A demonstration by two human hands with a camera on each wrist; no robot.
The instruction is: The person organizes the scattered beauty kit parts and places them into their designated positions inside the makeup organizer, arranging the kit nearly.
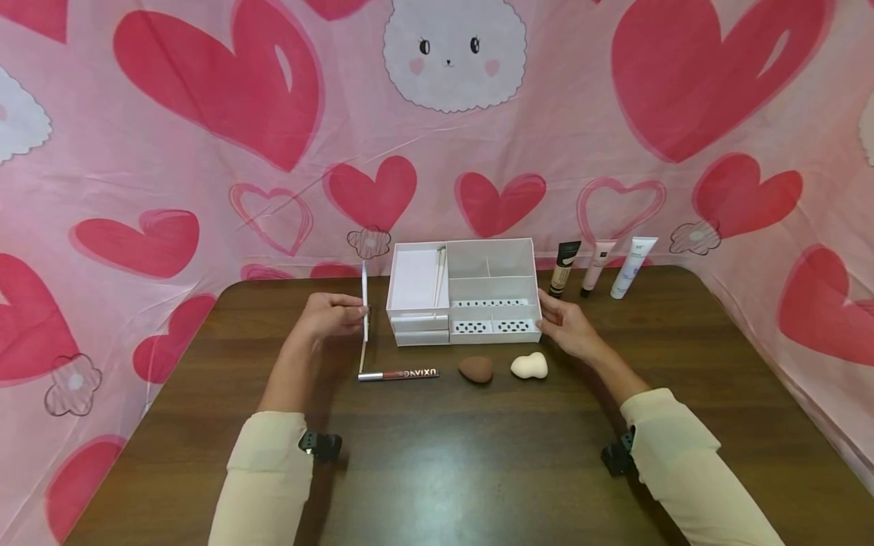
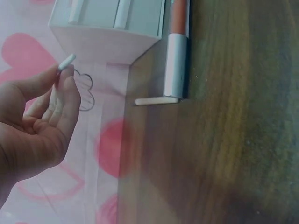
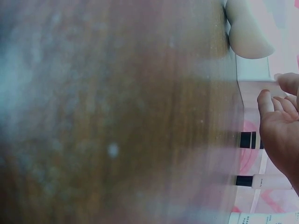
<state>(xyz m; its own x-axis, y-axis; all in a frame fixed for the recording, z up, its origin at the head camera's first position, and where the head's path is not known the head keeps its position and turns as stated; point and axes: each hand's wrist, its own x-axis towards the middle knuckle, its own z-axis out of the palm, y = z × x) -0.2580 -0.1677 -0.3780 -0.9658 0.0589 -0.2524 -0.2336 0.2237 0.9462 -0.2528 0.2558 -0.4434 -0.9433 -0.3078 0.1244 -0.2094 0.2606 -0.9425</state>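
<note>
My left hand (image 1: 334, 312) pinches a slim white stick (image 1: 365, 292) between thumb and fingertips, holding it upright left of the white organizer box (image 1: 490, 244). In the left wrist view the end of this stick shows above the fingertips. A second thin stick (image 2: 156, 101) lies on the table below it, one end at the silver cap of a lip gloss tube (image 1: 399, 374). Two pale sticks (image 1: 439, 277) rest on the left top of the box. My right hand (image 1: 570, 326) touches the right side wall of the box, its fingers fairly straight.
A brown makeup sponge (image 1: 476, 369) and a cream sponge (image 1: 529, 365) lie in front of the box. To its right stand a black-and-beige tube (image 1: 564, 267), a pink tube (image 1: 597, 267) and a white tube (image 1: 633, 267). A heart-printed cloth (image 1: 437, 136) hangs behind the table.
</note>
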